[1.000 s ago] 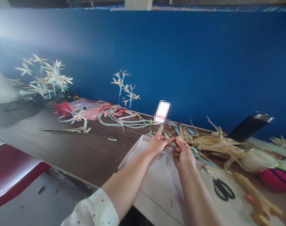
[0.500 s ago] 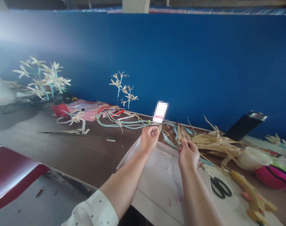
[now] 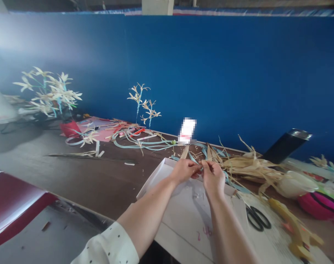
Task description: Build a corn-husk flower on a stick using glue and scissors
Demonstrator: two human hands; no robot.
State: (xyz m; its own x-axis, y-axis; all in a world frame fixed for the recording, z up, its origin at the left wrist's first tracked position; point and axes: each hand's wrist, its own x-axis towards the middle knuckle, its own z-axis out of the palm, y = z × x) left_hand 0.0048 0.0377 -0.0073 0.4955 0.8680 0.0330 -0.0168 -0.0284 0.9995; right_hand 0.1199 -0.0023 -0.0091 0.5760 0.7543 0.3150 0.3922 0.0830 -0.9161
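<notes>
Over the far part of a white cardboard box lid, my two hands meet with their fingertips close together. My left hand is closed in a pinch. Opposite it, my right hand pinches too, thumb against fingers. Whatever sits between the fingertips is too small to make out. Just beyond the hands lie a pale dried husk strip and a light-blue ribbon. A heap of dried corn husks spreads to the right of my right hand.
Black-handled scissors and a yellow glue gun lie at right. Behind them are a pink pouch and a tilted dark flask. A phone leans at the blue wall. Husk flowers and light-blue cords are leftward.
My hands have come together from apart: the left moved right and nearer me, the right moved slightly left. Things on the table stay in place.
</notes>
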